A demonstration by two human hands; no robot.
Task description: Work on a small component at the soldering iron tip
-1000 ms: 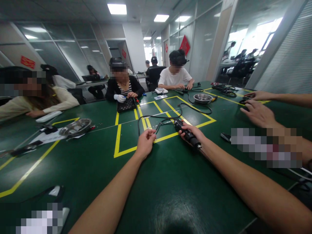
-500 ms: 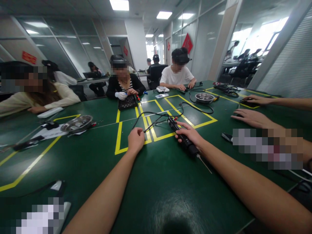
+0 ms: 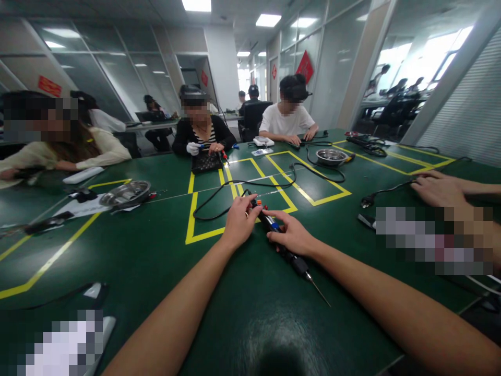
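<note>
A black electric screwdriver (image 3: 291,257) with a blue switch lies slantwise over the green table, its long thin bit pointing towards me and to the right. My right hand (image 3: 293,233) grips the middle of its body, thumb on the near side and index finger stretched along the top. At the rear end, by small orange and red parts, my left hand (image 3: 239,223) has its fingers closed on the tool; the exact hold is partly hidden. From there a black cable (image 3: 207,200) loops left and back across the yellow tape outlines (image 3: 190,224).
Co-workers sit across the table and at the left. At the right, another person's hands (image 3: 438,185) are near a corded plug (image 3: 367,200). Metal bowls (image 3: 332,156) stand at the back right and left (image 3: 127,193). A black tray (image 3: 206,163) lies ahead.
My left hand has moved right, from the cable to the screwdriver's rear end. The screwdriver has shifted left and closer to me. The person at right has drawn their hands back, exposing a plug.
</note>
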